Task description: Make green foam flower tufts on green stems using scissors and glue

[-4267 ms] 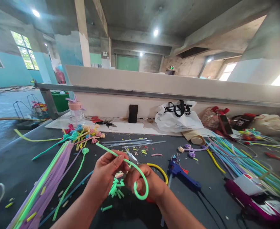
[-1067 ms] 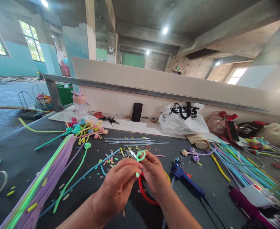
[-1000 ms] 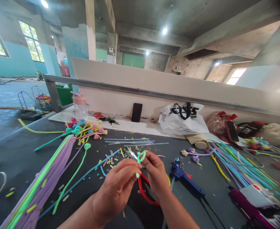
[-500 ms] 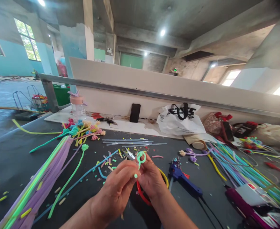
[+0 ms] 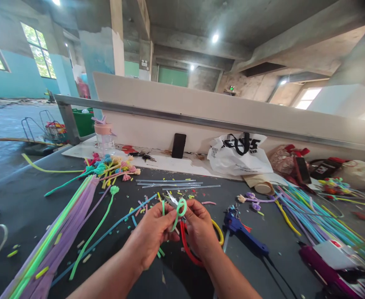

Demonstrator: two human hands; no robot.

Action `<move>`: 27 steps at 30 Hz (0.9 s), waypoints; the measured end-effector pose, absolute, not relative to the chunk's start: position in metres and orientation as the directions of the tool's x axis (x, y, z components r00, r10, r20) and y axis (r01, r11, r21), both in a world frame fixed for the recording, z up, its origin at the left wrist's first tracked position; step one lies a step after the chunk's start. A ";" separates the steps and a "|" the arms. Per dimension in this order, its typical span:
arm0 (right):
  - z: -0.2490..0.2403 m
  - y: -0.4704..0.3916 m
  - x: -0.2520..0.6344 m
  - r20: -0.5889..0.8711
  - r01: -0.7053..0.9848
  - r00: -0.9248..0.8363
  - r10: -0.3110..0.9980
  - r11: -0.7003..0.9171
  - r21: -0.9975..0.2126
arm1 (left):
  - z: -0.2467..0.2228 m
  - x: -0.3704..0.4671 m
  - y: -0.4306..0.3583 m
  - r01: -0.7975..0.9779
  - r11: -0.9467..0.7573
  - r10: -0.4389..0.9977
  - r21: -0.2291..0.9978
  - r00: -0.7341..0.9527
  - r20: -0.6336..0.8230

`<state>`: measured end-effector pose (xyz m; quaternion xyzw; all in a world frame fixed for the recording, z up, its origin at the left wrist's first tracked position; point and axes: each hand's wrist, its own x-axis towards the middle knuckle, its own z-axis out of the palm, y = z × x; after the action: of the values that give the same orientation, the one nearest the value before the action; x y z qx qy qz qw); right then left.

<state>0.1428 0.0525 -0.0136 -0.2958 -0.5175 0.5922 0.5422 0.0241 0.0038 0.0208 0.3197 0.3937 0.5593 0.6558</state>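
In the middle of the head view, my left hand (image 5: 154,232) and my right hand (image 5: 198,224) are closed on a mint-green pipe cleaner (image 5: 181,206). It is bent into a small ring, which stands up at my right fingertips. My left fingers pinch a bent length of it beside the ring, and a green end shows below my left hand. Partly hidden behind my hands are pliers (image 5: 171,200) with red and yellow handles (image 5: 189,249); their metal jaws point away from me. My right hand is over the handles.
Purple and green pipe cleaners (image 5: 73,224) lie left, beside finished flower pieces (image 5: 116,166). On the right are a blue glue gun (image 5: 246,236), a blue bundle of stems (image 5: 319,216) and a magenta device (image 5: 322,265). Clear glue sticks (image 5: 176,185), a phone (image 5: 179,145) and a white bag (image 5: 240,153) are behind.
My left hand has shifted its grip from the stem's end to beside the ring, its fingers turning away. More of the bent green stem shows now. The view has shifted slightly.
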 end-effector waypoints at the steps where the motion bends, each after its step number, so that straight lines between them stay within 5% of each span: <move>1: -0.014 0.053 0.144 0.233 -0.290 -0.237 0.943 0.161 -0.944 | 0.021 0.024 0.004 -0.444 0.154 0.988 0.882 0.042 -0.152; 9: -0.004 0.058 0.154 0.478 0.078 -0.221 0.850 0.504 -0.860 | 0.022 0.023 0.004 -0.208 0.154 0.978 0.966 -0.105 -0.179; 17: -0.018 0.056 0.143 0.493 0.190 -0.226 0.840 0.535 -0.823 | 0.025 0.024 0.003 -0.060 0.010 0.981 0.998 -0.194 -0.021; 27: -0.008 0.063 0.154 0.671 0.485 -0.312 0.672 0.720 -0.496 | 0.010 0.029 0.005 0.300 -0.023 0.974 0.954 -0.210 0.089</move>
<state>0.1543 0.0628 -0.0076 -0.3599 -0.8036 0.1014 0.4630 0.0287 0.0050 0.0098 0.5246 0.6072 0.4859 0.3465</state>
